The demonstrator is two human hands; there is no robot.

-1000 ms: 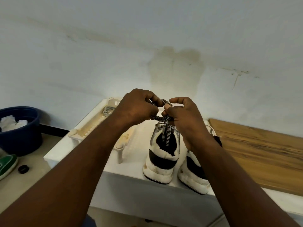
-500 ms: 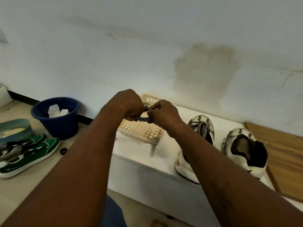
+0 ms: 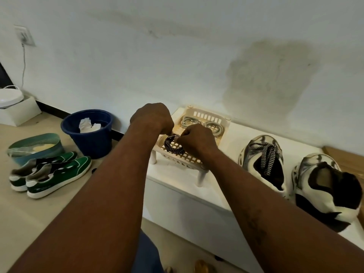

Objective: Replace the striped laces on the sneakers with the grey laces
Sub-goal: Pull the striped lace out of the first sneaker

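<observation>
Striped black-and-white lace, rolled into a small bunch, is held in both hands just above the white plastic basket with holes. In the head view, the left hand is curled and pinches the top of the bunch. The right hand is curled like a fist and grips its other side. Grey rope laces lie coiled in the back of the basket, at 12 o'clock from the hands. At 3 o'clock from the basket, two white-and-black sneakers stand on the white bench. The nearer sneaker has its own striped lace in it. The farther sneaker has no lace at all. So I think only a small part is done: one striped lace is out. The other one must come out, and both grey laces must go in. At 9 o'clock, on the floor, are green canvas shoes with white soles and a round blue bucket. The green shoes have tiny pale marks near the heel, too small to read. No other writing shows.
</observation>
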